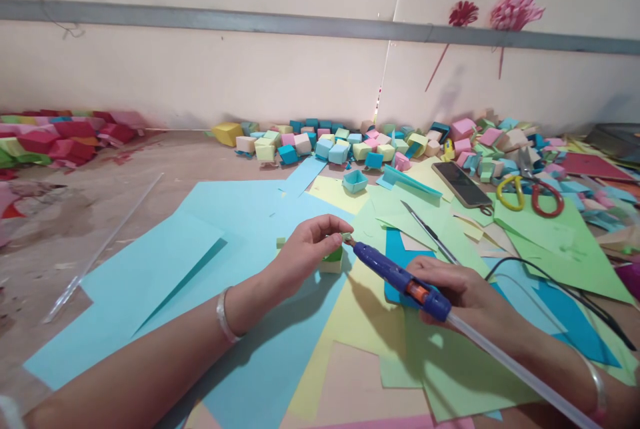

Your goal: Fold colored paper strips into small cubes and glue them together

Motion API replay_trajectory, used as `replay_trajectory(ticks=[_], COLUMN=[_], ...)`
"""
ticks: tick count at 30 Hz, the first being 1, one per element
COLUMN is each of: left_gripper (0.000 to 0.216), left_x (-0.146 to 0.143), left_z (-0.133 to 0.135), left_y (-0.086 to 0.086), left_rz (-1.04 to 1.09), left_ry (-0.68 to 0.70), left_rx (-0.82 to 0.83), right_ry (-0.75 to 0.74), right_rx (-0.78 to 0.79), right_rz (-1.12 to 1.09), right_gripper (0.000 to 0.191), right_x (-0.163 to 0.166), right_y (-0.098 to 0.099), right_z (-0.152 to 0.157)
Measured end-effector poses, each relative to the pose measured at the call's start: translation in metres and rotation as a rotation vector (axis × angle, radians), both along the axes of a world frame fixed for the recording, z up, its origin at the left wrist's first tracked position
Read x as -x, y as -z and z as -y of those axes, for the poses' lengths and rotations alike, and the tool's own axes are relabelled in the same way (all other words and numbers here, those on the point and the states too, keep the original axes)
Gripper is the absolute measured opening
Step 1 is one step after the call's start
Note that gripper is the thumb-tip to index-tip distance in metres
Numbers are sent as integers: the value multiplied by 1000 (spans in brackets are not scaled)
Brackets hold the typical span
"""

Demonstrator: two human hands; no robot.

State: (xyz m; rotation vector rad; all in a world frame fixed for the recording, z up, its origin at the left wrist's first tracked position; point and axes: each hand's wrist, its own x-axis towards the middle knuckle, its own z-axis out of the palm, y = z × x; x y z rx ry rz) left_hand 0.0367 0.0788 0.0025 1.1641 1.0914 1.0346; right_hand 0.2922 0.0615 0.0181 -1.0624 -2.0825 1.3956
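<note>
My right hand (453,285) is wrapped round a blue hot glue gun (383,267), with a long clear glue stick (520,369) running out of its back end. The gun's nozzle points left, at a small pale green paper piece (346,236) pinched between the thumb and fingers of my left hand (317,245). Whether nozzle and paper touch, I cannot tell. Just below those fingers is a small green and cream paper box (331,263), partly hidden by my left hand. A tiny green paper block (281,242) lies to the left on the light blue sheet (260,215).
Paper boxes (337,152) are heaped along the wall, with more red and pink ones (70,139) at far left. On the right lie a phone (463,183), scissors (547,199), a pen (429,231) and a black cable (565,292). A clear stick (110,239) lies left.
</note>
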Motion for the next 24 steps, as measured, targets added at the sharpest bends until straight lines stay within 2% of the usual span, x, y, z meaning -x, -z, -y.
replay_trajectory(ticks=[24], left_gripper=[16], left_x=[1], left_z=[0], left_y=[1], left_rz=[-35], left_ry=[15], left_rx=[10], right_ry=[-7], right_rx=[-19], right_rz=[16], right_gripper=[15], right_x=[-1], right_y=[0], right_z=[-1])
